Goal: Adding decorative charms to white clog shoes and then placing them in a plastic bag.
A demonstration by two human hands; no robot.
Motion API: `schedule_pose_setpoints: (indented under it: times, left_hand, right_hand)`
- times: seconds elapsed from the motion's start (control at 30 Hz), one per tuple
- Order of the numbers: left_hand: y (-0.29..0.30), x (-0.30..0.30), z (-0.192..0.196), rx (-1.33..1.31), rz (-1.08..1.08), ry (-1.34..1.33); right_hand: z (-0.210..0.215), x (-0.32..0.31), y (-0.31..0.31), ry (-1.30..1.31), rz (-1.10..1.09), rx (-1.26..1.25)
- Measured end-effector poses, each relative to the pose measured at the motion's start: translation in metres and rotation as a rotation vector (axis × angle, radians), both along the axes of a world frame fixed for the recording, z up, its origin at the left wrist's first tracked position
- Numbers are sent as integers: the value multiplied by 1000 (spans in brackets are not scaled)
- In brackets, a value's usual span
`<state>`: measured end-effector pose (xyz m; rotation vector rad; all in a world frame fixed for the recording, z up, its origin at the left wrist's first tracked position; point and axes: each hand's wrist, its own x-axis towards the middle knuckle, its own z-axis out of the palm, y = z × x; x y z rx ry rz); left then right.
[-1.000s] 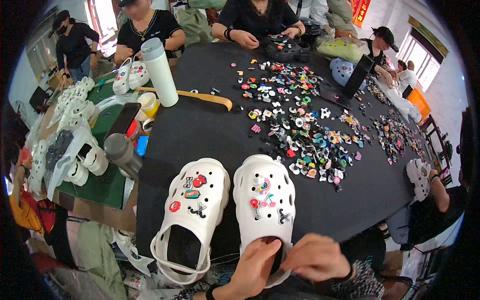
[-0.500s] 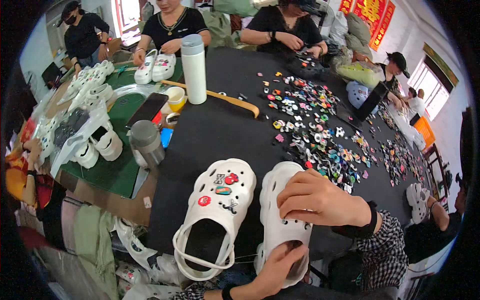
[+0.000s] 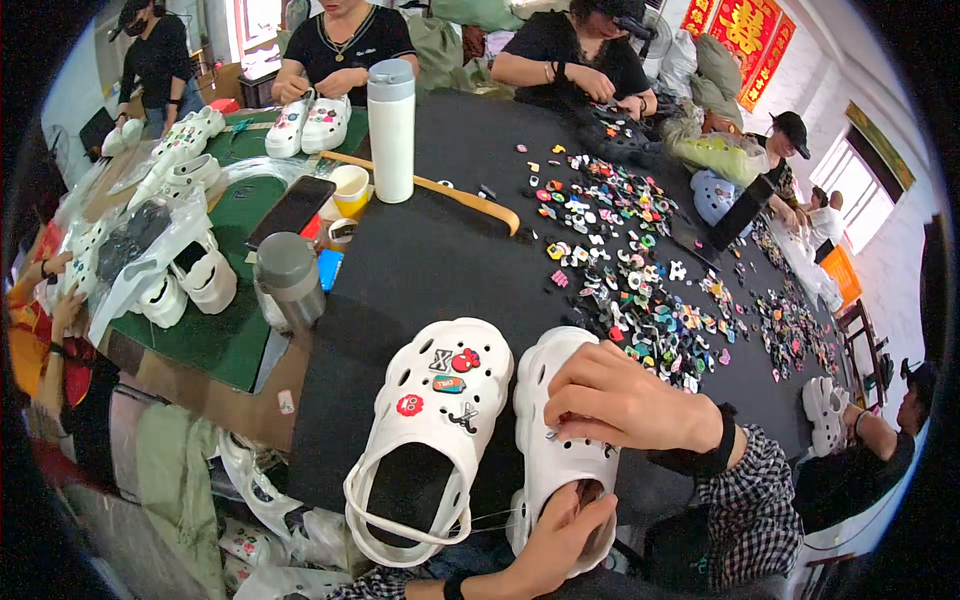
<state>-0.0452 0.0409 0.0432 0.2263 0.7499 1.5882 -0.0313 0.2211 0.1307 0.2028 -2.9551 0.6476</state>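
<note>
Two white clogs lie side by side at the near edge of the black table. The left clog [image 3: 425, 400] carries several charms on its upper, among them a red one [image 3: 409, 405] and a green-and-orange one [image 3: 449, 384]; its heel strap is swung back. My left hand [image 3: 558, 545] grips the right clog [image 3: 545, 375] at the foot opening, fingers partly hidden inside. Over that clog's upper bends my right hand [image 3: 630, 400], its fingertips pressed together against the holes. A dark speck shows beneath them; what they pinch is hidden. A thin clear thread runs between the two heels.
Loose colourful charms [image 3: 640, 270] spread across the table's right half. A white bottle [image 3: 391, 140], a wooden stick [image 3: 460, 195], a grey flask [image 3: 290, 280], a phone [image 3: 290, 213] and a yellow cup [image 3: 350, 192] stand or lie farther left. Co-workers sit around, some handling clogs.
My right hand has shifted slightly left on the clog's upper. The left hand's visible fingers have risen a little at the opening. A standing co-worker at far left has drawn back from the clogs.
</note>
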Motion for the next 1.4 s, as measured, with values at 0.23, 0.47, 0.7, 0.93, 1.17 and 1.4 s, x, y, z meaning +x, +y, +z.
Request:
schedule_pose_setpoints:
  times: [0.23, 0.47, 0.7, 0.93, 1.17, 1.4]
  left_hand:
    - [4, -3, 11, -25, 29, -72]
    - [-3, -17, 7, -112, -288, -265]
    - [-3, -4, -4, -52, -126, -110]
    - [-2, -16, 10, 19, -192, -199]
    - [3, -8, 2, 10, -139, -162]
    - [1, -5, 2, 40, -135, -123]
  right_hand:
    - [-14, 5, -24, 94, -178, 255]
    - [0, 11, -4, 63, -94, 56]
    - [7, 12, -14, 128, -180, 31]
    - [10, 16, -42, 90, -357, 453]
    - [3, 23, -48, 91, -359, 366]
    - [2, 20, -58, 195, -403, 421]
